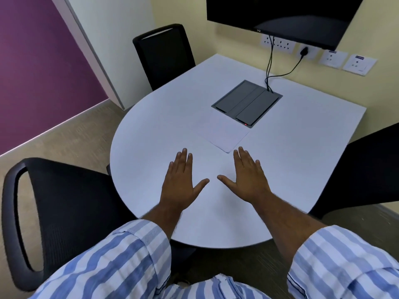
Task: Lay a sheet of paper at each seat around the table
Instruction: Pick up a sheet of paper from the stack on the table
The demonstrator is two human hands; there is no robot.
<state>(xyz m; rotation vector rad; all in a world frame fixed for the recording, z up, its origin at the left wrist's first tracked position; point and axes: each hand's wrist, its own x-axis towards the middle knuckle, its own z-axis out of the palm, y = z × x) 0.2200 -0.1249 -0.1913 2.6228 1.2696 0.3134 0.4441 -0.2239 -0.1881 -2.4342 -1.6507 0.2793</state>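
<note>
A small stack of white paper [224, 132] lies near the middle of the white table [162, 117], just in front of the grey cable box. My left hand [181, 180] rests flat on the tabletop, palm down, fingers apart, holding nothing. My right hand [248, 178] lies flat beside it, also open, its fingertips just short of the paper's near corner. Three black chairs stand around the table: one at the far left [162, 55], one at the near left [60, 212], one at the right [367, 169].
A grey cable box [247, 103] is set into the table, with black cables [269, 67] running up to wall sockets [278, 44] under a dark screen [287, 16]. The table's far edge meets the yellow wall. A purple wall stands at left.
</note>
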